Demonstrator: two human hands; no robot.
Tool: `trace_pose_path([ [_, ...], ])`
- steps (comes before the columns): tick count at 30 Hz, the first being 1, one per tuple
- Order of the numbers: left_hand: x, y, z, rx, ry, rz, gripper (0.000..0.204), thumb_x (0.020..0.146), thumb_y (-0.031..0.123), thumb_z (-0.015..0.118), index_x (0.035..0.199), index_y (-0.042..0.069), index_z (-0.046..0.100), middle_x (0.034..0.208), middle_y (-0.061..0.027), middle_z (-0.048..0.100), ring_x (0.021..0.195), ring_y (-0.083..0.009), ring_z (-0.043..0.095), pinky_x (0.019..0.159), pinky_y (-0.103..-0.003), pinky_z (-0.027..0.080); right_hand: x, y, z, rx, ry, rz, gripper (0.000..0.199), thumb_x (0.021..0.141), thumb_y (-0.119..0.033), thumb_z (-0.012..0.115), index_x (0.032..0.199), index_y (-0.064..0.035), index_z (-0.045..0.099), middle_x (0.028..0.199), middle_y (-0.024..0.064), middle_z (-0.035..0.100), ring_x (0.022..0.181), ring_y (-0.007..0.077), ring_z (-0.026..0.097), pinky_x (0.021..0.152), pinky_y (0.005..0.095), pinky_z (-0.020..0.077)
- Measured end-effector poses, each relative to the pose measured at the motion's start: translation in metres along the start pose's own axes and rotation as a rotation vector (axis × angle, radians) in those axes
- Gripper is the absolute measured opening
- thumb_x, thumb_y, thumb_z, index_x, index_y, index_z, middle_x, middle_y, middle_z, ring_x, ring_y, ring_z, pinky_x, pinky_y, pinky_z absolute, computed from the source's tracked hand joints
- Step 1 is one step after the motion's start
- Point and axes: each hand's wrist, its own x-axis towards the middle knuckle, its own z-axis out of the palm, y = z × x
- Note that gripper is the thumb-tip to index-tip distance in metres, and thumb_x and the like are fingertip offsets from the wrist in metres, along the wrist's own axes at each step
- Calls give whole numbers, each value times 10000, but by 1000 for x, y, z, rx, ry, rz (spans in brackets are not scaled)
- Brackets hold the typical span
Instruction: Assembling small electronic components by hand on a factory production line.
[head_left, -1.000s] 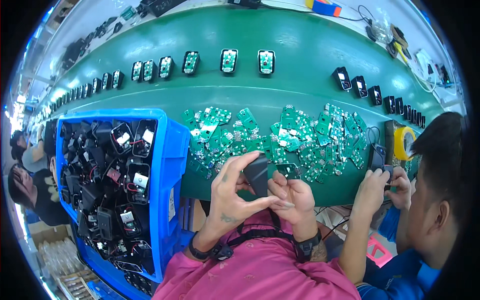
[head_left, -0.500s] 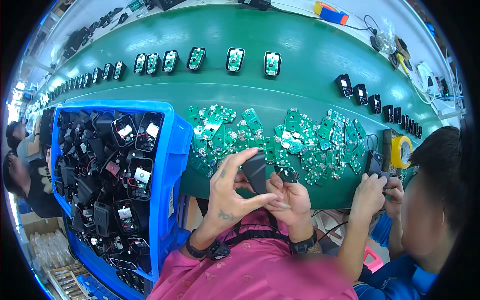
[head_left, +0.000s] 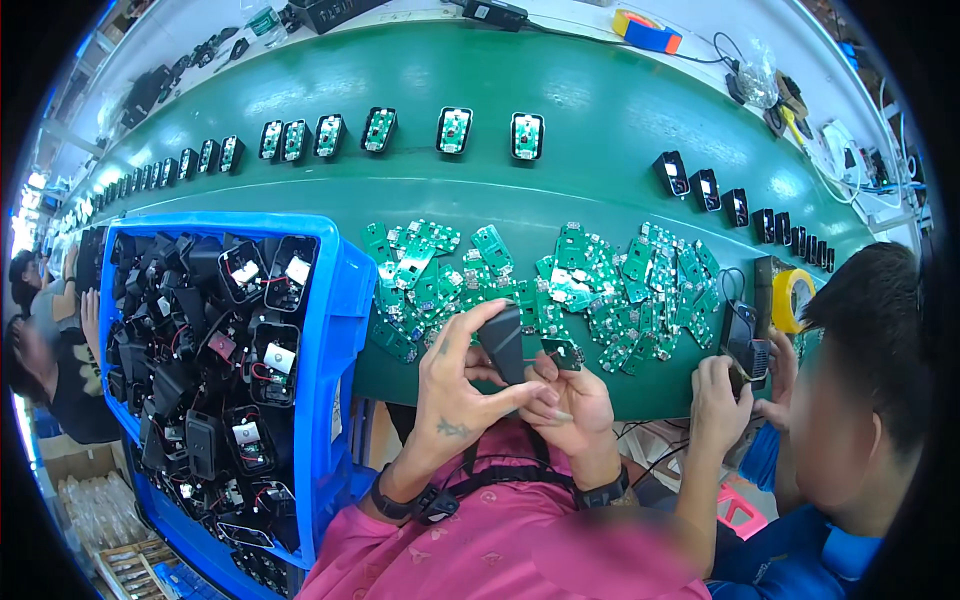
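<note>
Between the thumb and fingers of my left hand [head_left: 455, 385] is a black plastic housing [head_left: 503, 345], held tilted with its side toward me. Close beside it, my right hand [head_left: 577, 408] pinches a green circuit board [head_left: 563, 353] by its edge, and its fingers come near the housing's lower end. What lies inside the housing is turned away from view. Just beyond both hands, a heap of green circuit boards [head_left: 650, 290] spreads over the green bench [head_left: 600, 195].
A blue crate [head_left: 335, 300] full of black housings with wires stands at my left. Housings with boards [head_left: 455, 131] line the bench's far side; more black housings [head_left: 705, 188] stand at right. A co-worker's hands [head_left: 722, 400] hold a black device [head_left: 745, 345] beside yellow tape [head_left: 793, 300].
The view has shifted slightly. My hands keep the housing and the board close together, the housing a little more tilted. The co-worker's hands have moved apart, showing more of the black device.
</note>
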Motion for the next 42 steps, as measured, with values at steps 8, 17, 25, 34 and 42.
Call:
trace_pose_path([
  [8,0,-3,2,-161,-55,-51,865,664,41,870,1392,17,403,1264,-135,533,1011,-199,649,815,-309,580,1,7,26,-666,369,-279,223,1009,-228,464,889,-53,532,695,30,544,521,66,436,465,223,320],
  [17,-5,0,-10,-556,-237,-310,776,785,-63,675,1458,42,303,1157,-156,594,819,-180,669,650,-264,552,9,-2,25,-1689,316,-629,222,950,-161,574,784,-14,579,630,-15,537,537,39,434,472,229,303],
  [25,-6,-15,0,-279,-98,-236,599,899,-35,468,1448,71,254,1053,-113,546,663,-95,529,548,-225,424,8,9,49,-1707,434,-831,126,929,-97,624,897,24,634,624,27,580,555,47,508,475,232,390],
  [34,-6,-12,10,-105,-148,-173,577,907,-8,438,1443,20,225,1201,-157,506,1042,-181,533,891,-302,456,3,9,50,-1326,235,-441,139,952,-54,594,1022,41,665,775,45,666,644,71,616,514,211,473],
  [42,-10,-15,6,-33,-117,-110,565,950,91,487,1437,2,215,1162,-222,539,1019,-281,592,890,-372,466,7,13,46,-1699,102,-677,87,921,-61,630,938,25,635,789,121,667,665,183,661,577,292,507],
])
